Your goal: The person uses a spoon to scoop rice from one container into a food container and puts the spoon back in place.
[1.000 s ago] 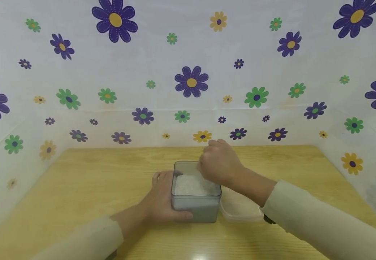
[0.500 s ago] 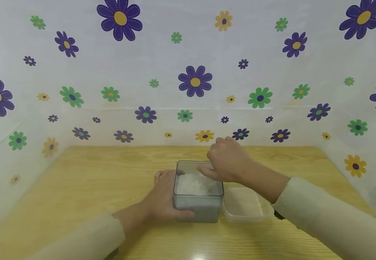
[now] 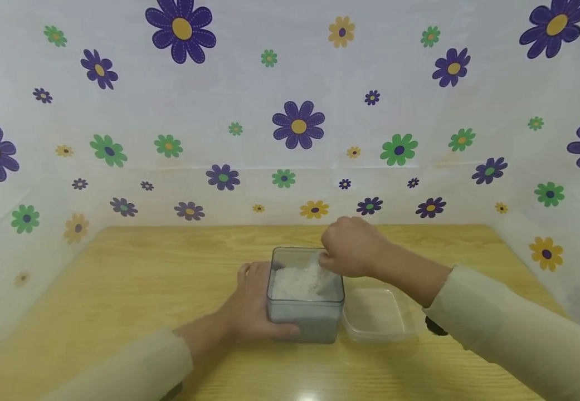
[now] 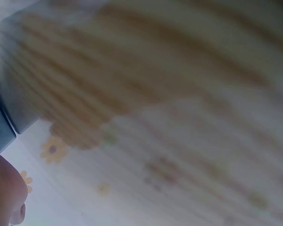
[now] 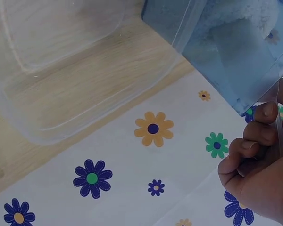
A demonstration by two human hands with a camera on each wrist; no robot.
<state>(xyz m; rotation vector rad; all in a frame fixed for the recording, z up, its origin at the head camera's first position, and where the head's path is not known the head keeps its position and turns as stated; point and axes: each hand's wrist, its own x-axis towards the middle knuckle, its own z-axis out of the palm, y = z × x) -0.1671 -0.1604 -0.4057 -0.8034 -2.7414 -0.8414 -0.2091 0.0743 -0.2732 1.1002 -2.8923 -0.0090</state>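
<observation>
A square, see-through grey-blue container (image 3: 302,323), open at the top, holds white grains (image 3: 295,283). My left hand (image 3: 253,306) grips it from the left, thumb along the front wall and fingers round the far side. Over its right rim is my right hand (image 3: 352,248), fingers curled round the thin handle of a clear plastic scoop (image 5: 279,125). The scoop's head dips into the grains and shows through the container wall in the right wrist view. In the left wrist view only part of the left hand (image 4: 7,188) appears, at the lower left edge.
A shallow clear plastic tub (image 3: 382,336) stands on the wooden table (image 3: 169,262), close to the container's right side. White cloth (image 3: 194,111) printed with flowers surrounds the table at the back and sides.
My right hand has shifted right, and its thumb, stretched out half a second ago, is now folded in. The clear scoop now shows in the grains. My left hand keeps its grip.
</observation>
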